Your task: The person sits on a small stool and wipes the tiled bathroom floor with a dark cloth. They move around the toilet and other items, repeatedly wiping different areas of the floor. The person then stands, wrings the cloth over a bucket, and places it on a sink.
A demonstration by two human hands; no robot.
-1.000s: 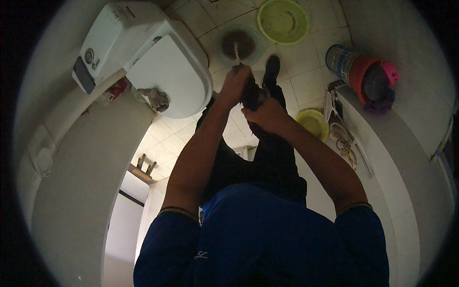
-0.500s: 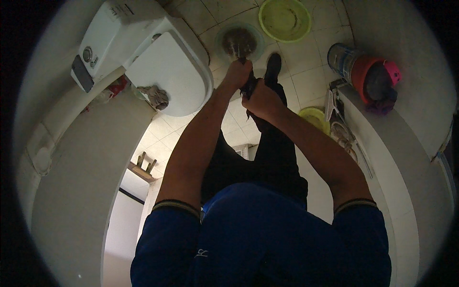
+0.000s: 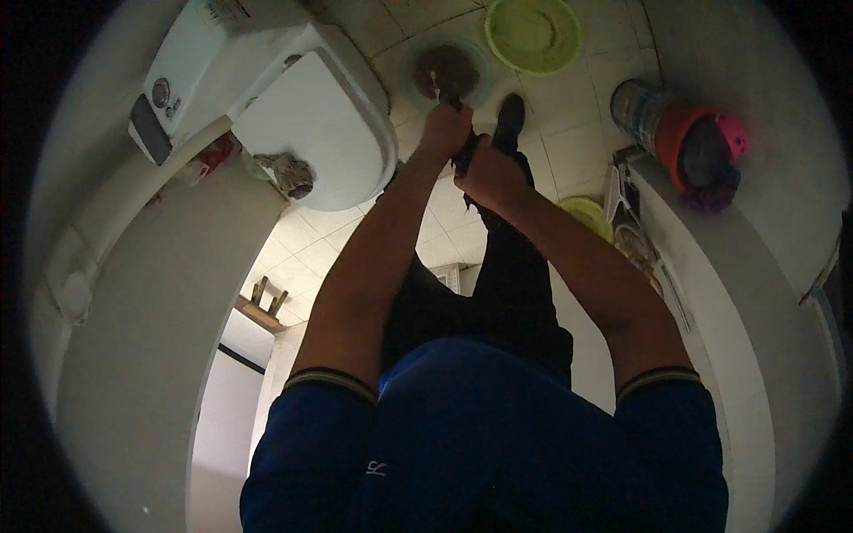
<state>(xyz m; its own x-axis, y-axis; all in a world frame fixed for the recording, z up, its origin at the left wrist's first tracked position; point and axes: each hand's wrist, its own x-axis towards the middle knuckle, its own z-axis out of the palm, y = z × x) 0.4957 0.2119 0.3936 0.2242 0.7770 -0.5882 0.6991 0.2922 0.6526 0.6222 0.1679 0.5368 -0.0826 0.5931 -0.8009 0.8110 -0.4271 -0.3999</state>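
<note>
Both my hands are closed around a dark wet cloth (image 3: 465, 156), twisted tight between them. My left hand (image 3: 446, 130) grips its far end, and my right hand (image 3: 494, 176) holds the nearer part, with a loose tip hanging below the fist. Water runs from the far end toward a pale translucent basin (image 3: 482, 82) on the floor, which holds murky brown water. The exact kind of cloth is too dark to make out.
A yellow-green basin (image 3: 533, 35) stands right of the murky one. A white toilet (image 3: 311, 124) with a crumpled grey cloth (image 3: 289, 173) on its lid is at left. An orange-red bucket (image 3: 673, 142) holding dark cloths sits at right. Another yellow basin (image 3: 586, 213) is partly hidden by my right forearm.
My left hand has shifted slightly away from me, and the running water now falls a little further left. Both hands keep their grip on the twisted cloth.
</note>
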